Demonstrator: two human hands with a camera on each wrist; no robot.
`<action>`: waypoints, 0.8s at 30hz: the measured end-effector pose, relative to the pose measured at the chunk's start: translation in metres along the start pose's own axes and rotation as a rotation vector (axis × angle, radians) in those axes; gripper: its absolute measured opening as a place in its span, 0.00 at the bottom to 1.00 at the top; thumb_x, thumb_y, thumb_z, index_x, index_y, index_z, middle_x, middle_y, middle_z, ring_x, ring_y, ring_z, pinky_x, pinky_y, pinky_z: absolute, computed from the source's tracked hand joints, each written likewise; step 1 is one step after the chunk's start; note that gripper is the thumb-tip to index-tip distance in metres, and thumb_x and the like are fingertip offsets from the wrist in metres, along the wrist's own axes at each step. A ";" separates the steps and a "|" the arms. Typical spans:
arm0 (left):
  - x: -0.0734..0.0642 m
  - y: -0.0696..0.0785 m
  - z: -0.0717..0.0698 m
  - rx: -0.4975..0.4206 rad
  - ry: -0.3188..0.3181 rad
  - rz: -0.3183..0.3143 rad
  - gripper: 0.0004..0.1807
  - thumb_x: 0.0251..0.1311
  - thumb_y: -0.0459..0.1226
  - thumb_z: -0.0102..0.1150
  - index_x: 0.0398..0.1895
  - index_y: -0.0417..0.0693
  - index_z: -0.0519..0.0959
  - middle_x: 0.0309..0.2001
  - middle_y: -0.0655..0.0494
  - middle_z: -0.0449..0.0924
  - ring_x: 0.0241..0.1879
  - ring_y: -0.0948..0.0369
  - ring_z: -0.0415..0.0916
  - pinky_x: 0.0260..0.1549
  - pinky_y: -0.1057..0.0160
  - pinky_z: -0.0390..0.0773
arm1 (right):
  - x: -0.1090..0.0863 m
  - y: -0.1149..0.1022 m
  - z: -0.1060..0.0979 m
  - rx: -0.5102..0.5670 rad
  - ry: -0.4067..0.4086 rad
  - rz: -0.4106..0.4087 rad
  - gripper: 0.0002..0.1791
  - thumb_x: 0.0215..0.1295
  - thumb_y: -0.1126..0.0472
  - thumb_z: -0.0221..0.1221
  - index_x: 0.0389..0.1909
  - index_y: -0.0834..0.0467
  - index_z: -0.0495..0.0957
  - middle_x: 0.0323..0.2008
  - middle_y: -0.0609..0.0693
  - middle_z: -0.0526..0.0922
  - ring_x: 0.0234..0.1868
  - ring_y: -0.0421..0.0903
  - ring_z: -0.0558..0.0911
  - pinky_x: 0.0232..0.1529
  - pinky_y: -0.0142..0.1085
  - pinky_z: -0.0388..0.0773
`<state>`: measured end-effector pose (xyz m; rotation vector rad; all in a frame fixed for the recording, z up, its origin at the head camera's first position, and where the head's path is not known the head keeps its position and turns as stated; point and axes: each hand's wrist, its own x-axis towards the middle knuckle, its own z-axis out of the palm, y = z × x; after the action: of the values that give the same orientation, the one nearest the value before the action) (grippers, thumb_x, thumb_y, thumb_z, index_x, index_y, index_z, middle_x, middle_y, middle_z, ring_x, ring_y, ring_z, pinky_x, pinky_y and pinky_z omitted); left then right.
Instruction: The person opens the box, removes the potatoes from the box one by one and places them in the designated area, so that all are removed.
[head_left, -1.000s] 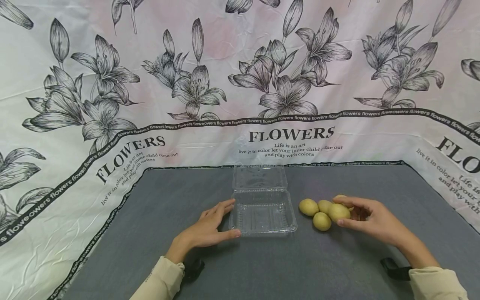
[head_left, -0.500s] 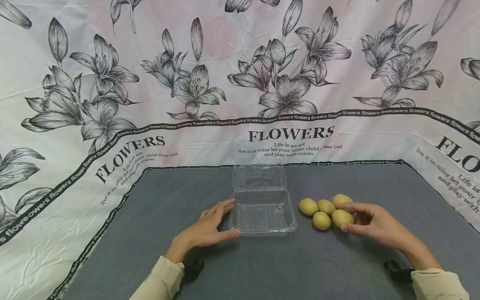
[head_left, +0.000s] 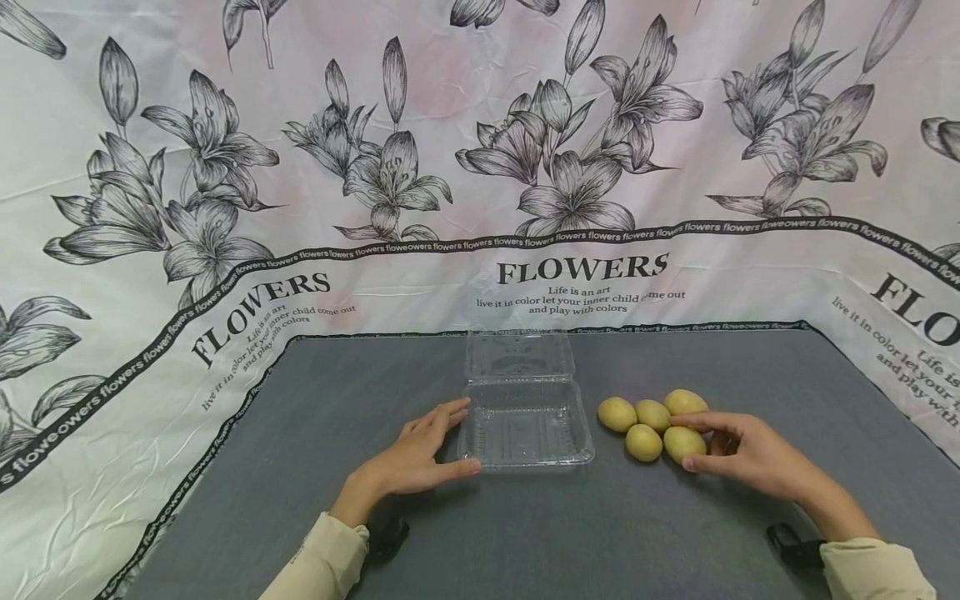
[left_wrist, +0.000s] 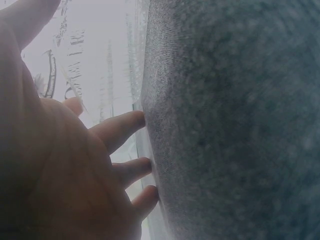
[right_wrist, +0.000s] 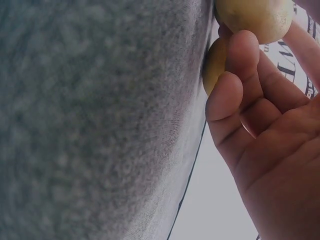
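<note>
My left hand (head_left: 416, 454) rests at the left side of a clear plastic clamshell box (head_left: 525, 458), its fingers spread and nearly straight. The box stands on the table with its lid (head_left: 519, 357) raised at the back and nothing inside. To its right, several yellow potatoes lie in a close cluster. My right hand (head_left: 753, 458) has thumb and forefinger around the nearest-right potato (head_left: 682, 444), which appears to sit on the table. In the right wrist view, this potato (right_wrist: 260, 20) shows between the fingers, with another potato (right_wrist: 215, 65) behind.
Beside the held potato lie a front potato (head_left: 643, 442), a middle one (head_left: 652, 414), a left one (head_left: 617, 414) and a back one (head_left: 686, 402). A flower-printed cloth (head_left: 420, 292) borders the grey table (head_left: 525, 533) at the back and sides.
My right hand has moved slightly right and toward me with its potato, away from the middle one. The back potato shows more fully. My left hand and the box have stayed put.
</note>
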<state>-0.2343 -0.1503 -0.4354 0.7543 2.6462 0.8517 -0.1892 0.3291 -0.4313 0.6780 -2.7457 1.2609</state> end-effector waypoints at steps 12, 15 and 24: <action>0.001 0.000 0.000 0.015 0.005 0.009 0.53 0.62 0.67 0.57 0.83 0.64 0.43 0.81 0.60 0.53 0.81 0.53 0.50 0.76 0.37 0.43 | 0.000 0.002 0.002 0.001 0.000 -0.009 0.26 0.60 0.64 0.72 0.60 0.61 0.81 0.44 0.38 0.85 0.24 0.37 0.77 0.24 0.33 0.74; 0.000 0.000 0.000 0.013 -0.001 0.005 0.54 0.62 0.68 0.57 0.83 0.65 0.42 0.81 0.60 0.53 0.81 0.54 0.50 0.76 0.37 0.43 | 0.000 0.002 0.002 -0.004 0.005 -0.012 0.26 0.60 0.64 0.72 0.60 0.61 0.81 0.43 0.38 0.85 0.25 0.36 0.76 0.24 0.33 0.73; 0.000 0.002 -0.003 0.012 -0.014 -0.010 0.53 0.63 0.66 0.57 0.83 0.64 0.43 0.82 0.61 0.52 0.82 0.54 0.48 0.75 0.36 0.43 | 0.001 0.001 0.001 -0.030 -0.004 -0.004 0.27 0.61 0.62 0.72 0.62 0.61 0.80 0.47 0.39 0.85 0.30 0.34 0.80 0.29 0.32 0.76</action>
<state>-0.2346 -0.1502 -0.4320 0.7472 2.6428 0.8262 -0.1902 0.3286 -0.4325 0.6829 -2.7591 1.2160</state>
